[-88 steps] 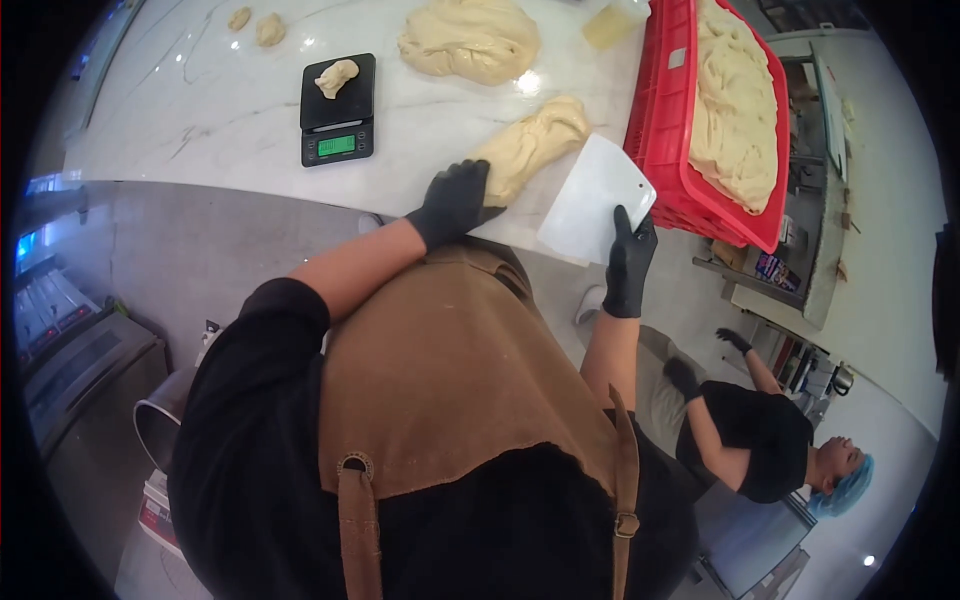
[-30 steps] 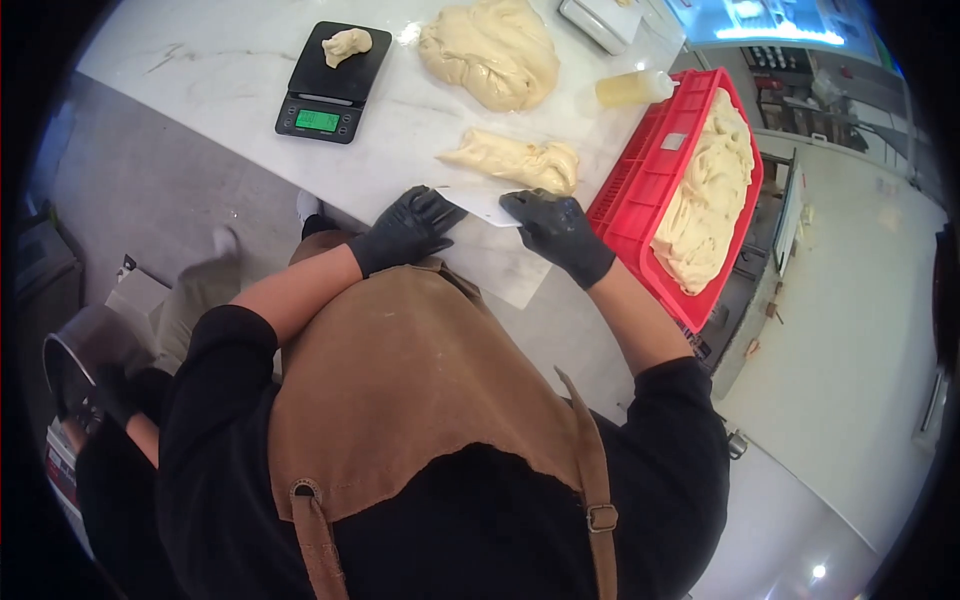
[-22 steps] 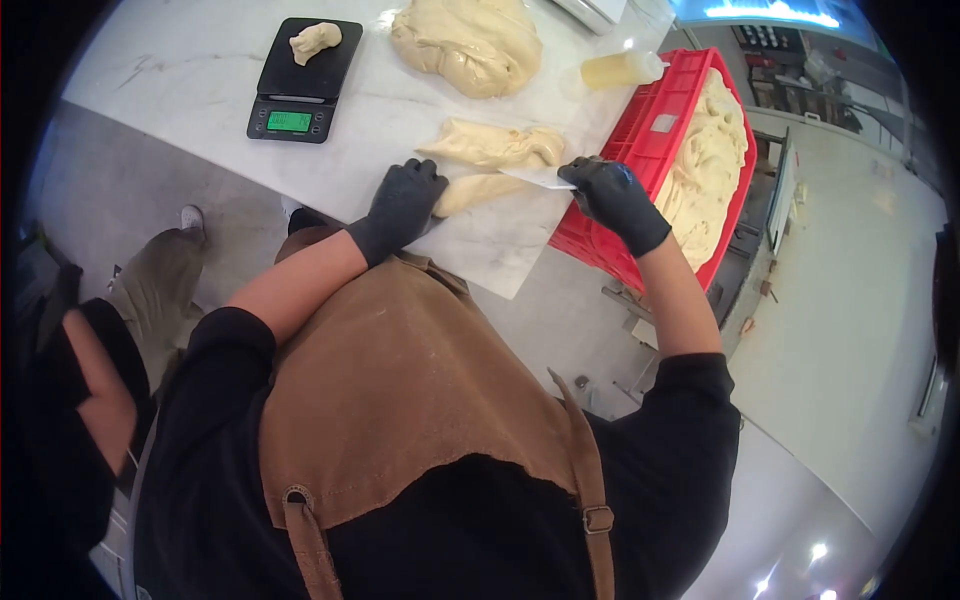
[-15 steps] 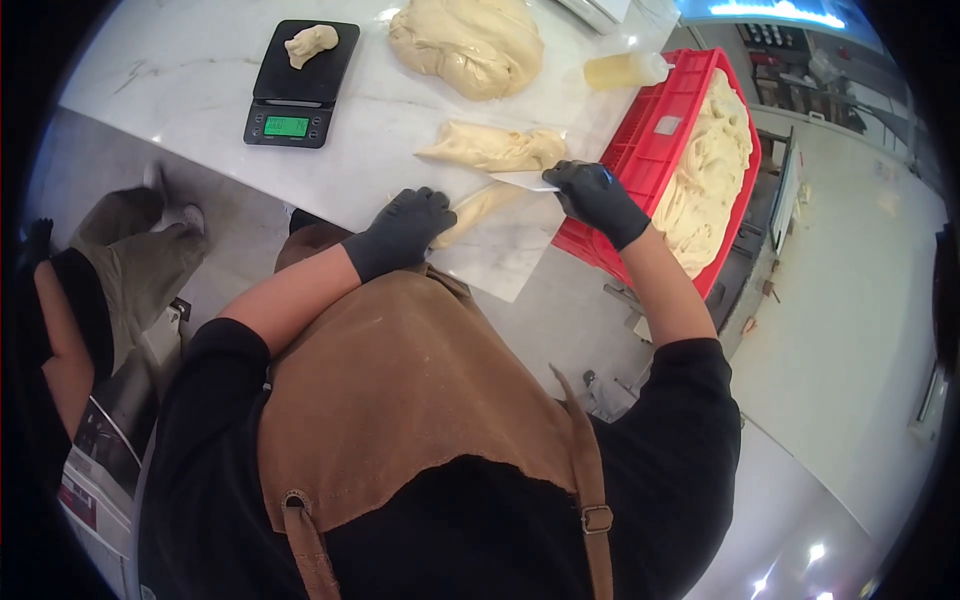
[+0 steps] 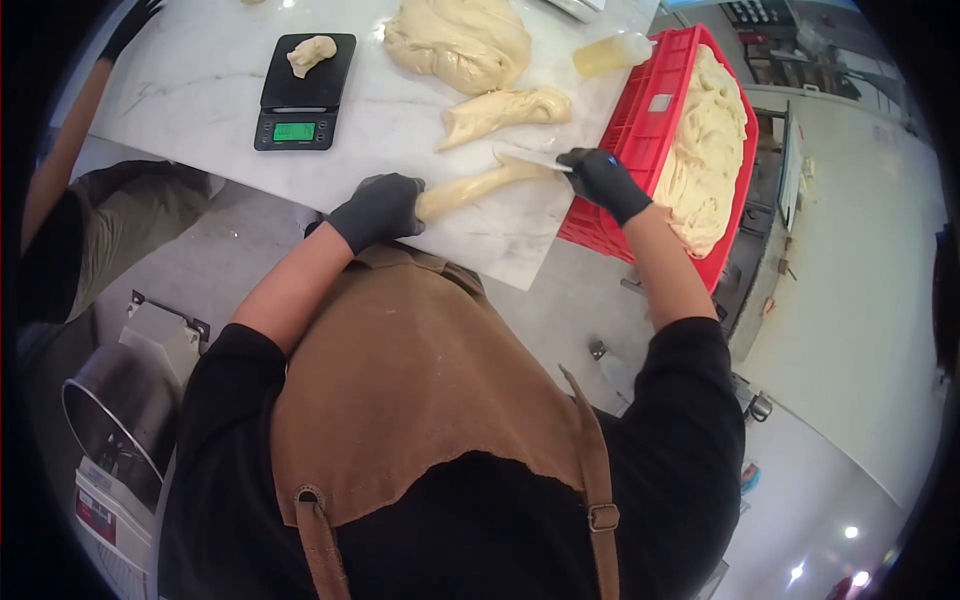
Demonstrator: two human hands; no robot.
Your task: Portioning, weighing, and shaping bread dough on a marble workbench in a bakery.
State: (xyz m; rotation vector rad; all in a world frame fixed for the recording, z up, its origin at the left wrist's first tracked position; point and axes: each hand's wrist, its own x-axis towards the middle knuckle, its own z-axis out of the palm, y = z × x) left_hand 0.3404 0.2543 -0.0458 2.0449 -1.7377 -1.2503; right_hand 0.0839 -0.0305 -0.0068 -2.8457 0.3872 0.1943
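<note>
- Half a second ago the left hand (image 5: 378, 207) lay closed over the near end of the dough strip (image 5: 480, 186); it is clamped there now too, black glove wrapped round the end, pinning the strip to the marble counter (image 5: 200, 110).
- The right hand (image 5: 605, 181) has slid a little outward along the strip's far end, and its white bench scraper (image 5: 530, 158) now presses edge-down into the dough there. A cut looks under way, so a portion is probably about to come off.
- The strip has lengthened into a thinner rope lying between the two hands, just beside the red crate (image 5: 640, 130).
- A second dough piece (image 5: 505, 108) lies apart beyond it, with the big dough mass (image 5: 460, 42) farther back.
- A small dough lump (image 5: 311, 52) sits on the black scale (image 5: 302, 90), untouched.
- Hard to make out: whether the blade has gone fully through, since the scraper shows almost edge-on.
- The right fingers' grip on the scraper is hidden under the glove's back.
- The squeeze bottle (image 5: 612, 52) is bent by the lens, and another person's arm (image 5: 70, 130) at the left is cut off by the rim.
</note>
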